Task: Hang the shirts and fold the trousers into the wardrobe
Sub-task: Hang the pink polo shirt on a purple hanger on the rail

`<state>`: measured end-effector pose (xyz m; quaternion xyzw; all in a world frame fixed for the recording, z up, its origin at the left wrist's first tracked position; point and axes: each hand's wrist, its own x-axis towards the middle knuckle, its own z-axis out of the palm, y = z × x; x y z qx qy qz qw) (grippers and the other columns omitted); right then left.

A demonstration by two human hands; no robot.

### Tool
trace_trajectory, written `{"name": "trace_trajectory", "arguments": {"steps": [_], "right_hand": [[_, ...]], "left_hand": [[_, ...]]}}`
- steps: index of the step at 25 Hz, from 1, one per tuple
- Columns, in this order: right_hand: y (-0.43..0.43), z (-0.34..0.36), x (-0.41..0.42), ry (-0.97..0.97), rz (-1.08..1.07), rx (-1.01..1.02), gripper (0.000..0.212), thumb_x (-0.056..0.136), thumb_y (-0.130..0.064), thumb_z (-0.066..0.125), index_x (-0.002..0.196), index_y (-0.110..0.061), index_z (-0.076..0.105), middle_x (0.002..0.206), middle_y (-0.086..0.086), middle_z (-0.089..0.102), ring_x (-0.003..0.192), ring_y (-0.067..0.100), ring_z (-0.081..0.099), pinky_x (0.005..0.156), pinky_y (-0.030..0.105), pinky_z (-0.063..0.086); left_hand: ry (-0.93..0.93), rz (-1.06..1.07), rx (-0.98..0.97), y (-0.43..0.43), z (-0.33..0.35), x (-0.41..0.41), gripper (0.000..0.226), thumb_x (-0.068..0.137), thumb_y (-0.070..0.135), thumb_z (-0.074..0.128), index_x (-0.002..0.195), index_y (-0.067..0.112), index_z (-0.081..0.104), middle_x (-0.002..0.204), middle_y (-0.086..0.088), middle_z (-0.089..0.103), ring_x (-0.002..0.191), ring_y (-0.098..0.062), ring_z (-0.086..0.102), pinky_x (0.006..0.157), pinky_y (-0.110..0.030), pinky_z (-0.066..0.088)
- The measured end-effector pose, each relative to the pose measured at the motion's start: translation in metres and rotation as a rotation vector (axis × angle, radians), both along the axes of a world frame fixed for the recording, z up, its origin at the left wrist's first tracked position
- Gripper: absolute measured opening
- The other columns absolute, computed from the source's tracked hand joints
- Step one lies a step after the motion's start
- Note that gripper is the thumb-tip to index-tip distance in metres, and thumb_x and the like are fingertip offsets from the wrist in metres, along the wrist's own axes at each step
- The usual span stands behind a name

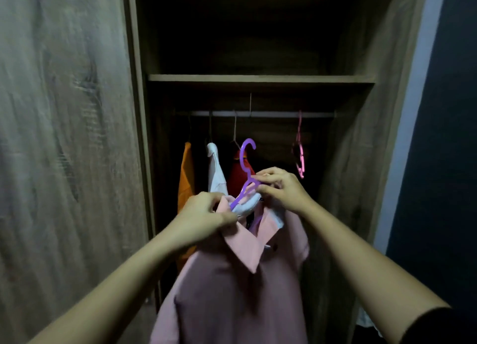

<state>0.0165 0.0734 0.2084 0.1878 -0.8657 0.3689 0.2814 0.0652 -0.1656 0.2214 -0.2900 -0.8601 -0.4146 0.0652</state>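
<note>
A pink collared shirt (232, 287) hangs in front of the open wardrobe, held up on a purple plastic hanger (245, 168) whose hook points upward. My left hand (204, 217) pinches the shirt's collar at the left shoulder. My right hand (280, 188) grips the hanger's right arm together with the collar there. On the rail (271, 114) behind hang an orange shirt (186, 178), a white shirt (216, 170) and a red shirt (237, 173). The hanger's lower part is hidden inside the pink shirt.
An empty pink hanger (300, 150) hangs on the right part of the rail. A wooden shelf (260, 78) runs above the rail. The wardrobe door (67, 137) stands to the left, and a dark wall (444, 137) is at the right.
</note>
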Motion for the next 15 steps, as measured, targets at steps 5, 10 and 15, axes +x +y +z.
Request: {"name": "trace_trajectory", "arguments": {"steps": [5,10,15], "right_hand": [[0.036,0.015,-0.010,-0.039,-0.141,-0.152,0.068,0.073,0.005,0.055,0.137,-0.014,0.044,0.141,0.007,0.039,0.131,0.013,0.037,0.098,0.004,0.029],[0.081,0.023,-0.052,-0.167,-0.721,-0.162,0.057,0.089,-0.018,0.056,0.139,-0.003,0.034,0.138,0.022,0.039,0.126,0.037,0.042,0.102,0.036,0.035],[0.106,0.022,-0.079,-0.300,-0.800,-0.021,0.055,0.090,-0.019,0.056,0.137,-0.003,0.033,0.128,0.022,0.053,0.119,0.038,0.050,0.092,0.035,0.043]], "left_hand": [[-0.173,0.102,0.238,0.053,-0.003,-0.011,0.017,0.073,0.019,0.065,0.057,0.018,0.063,0.050,0.009,0.051,0.050,-0.007,0.046,0.046,-0.019,0.034],[-0.443,0.039,0.592,0.124,0.002,-0.031,0.012,0.072,0.008,0.061,0.063,0.011,0.054,0.058,-0.005,0.042,0.051,-0.014,0.038,0.042,-0.018,0.029],[-0.500,0.089,0.735,0.182,0.001,-0.077,0.013,0.059,0.018,0.062,0.064,0.008,0.056,0.061,-0.007,0.049,0.058,-0.017,0.048,0.055,-0.026,0.037]]}}
